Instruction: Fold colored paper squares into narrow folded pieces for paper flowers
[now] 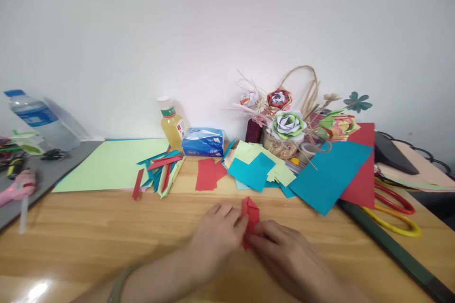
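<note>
A narrow folded piece of red paper [251, 213] lies on the wooden table in front of me, with a folded corner at its top end. My left hand [218, 234] grips its left edge, fingers curled and thumb against the paper. From the right, my right hand [284, 248] pinches the lower part between thumb and fingers. The fingers hide part of the paper's sides. Just beyond the hands lie red paper strips [206, 175] and a pile of teal and light green paper pieces [252, 170].
Folded strips [163, 170], a juice bottle [171, 125] and a tissue pack [203, 142] stand behind. Paper flowers [287, 124] rise at the back right. Scissors [394, 220] and a long dark green bar [394, 253] lie right. A pink glue gun [21, 187] is far left.
</note>
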A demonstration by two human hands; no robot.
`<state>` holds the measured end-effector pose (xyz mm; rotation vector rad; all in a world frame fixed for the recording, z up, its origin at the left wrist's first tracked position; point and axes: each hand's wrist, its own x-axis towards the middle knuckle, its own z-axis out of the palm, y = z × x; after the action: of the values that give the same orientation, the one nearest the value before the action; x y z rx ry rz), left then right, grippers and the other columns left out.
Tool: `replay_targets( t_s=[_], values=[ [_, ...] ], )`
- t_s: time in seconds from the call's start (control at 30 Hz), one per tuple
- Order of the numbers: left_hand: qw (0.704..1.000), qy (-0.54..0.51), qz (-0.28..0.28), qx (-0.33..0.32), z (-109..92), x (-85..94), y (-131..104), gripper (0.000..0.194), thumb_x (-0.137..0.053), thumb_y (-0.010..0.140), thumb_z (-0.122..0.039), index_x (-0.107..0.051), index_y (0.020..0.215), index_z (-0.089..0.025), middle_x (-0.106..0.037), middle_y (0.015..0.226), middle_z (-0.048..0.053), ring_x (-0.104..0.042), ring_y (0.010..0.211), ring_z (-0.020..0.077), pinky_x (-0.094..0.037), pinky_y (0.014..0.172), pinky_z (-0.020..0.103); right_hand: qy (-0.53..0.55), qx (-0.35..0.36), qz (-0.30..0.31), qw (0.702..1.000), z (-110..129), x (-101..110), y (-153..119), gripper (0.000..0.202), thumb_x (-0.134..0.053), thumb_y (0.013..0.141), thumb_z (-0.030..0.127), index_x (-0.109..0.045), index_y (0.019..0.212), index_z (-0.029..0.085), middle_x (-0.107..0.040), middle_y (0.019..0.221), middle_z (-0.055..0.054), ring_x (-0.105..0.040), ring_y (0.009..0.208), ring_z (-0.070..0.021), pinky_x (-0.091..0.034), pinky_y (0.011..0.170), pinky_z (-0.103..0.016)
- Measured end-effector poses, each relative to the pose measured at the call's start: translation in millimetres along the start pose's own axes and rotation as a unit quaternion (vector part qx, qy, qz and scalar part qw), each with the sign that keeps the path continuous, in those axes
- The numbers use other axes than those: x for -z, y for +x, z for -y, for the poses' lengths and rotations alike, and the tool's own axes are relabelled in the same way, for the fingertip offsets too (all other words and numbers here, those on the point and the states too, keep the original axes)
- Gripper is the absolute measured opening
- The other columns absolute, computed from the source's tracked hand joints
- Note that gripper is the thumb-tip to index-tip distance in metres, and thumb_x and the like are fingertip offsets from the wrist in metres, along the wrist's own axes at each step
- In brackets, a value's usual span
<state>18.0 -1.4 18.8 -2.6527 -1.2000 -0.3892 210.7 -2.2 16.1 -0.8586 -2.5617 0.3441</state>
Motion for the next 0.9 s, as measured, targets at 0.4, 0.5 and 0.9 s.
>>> replay_targets(
  t_s=[0.4, 0.5, 0.9],
  values=[
    [0.985, 0.109, -0.12, -0.061, -20, -15.5, -7, 0.022, -0.045, 0.087, -0.018, -0.064, 0.095, -0.009, -0.067, 0.084, 0.01, -0.057, 0.083, 0.024, -0.041, 0.08, 0.038, -0.108, 0.024, 0.001, 0.994, -28, 22, 1, 0.034, -0.044, 0.089, 0.017, -0.058, 0.12, 0.017, -0.063, 0.115, -0.01, -0.057, 0.108, -0.0217, -0.049, 0.088, -0.038],
    [0.99, 0.083, -0.087, -0.07, -13, -11.0, -6, 0.025, -0.044, 0.087, -0.012, -0.061, 0.105, -0.009, -0.067, 0.085, 0.008, -0.058, 0.079, 0.0214, -0.044, 0.074, 0.034, -0.102, 0.041, -0.024, 0.994, -22, 24, -5, 0.03, -0.044, 0.088, 0.015, -0.062, 0.111, 0.018, -0.067, 0.099, -0.009, -0.062, 0.093, -0.0202, -0.052, 0.079, -0.036],
    [0.992, 0.021, -0.036, -0.121, 19, -9.5, -6, 0.018, -0.046, 0.093, -0.017, -0.059, 0.106, -0.015, -0.062, 0.11, 0.006, -0.055, 0.1, 0.0201, -0.044, 0.088, 0.032, -0.143, 0.072, 0.009, 0.987, -37, 25, 8, 0.024, -0.047, 0.089, 0.015, -0.062, 0.107, 0.019, -0.065, 0.111, -0.006, -0.06, 0.099, -0.0196, -0.05, 0.081, -0.034]
  ],
)
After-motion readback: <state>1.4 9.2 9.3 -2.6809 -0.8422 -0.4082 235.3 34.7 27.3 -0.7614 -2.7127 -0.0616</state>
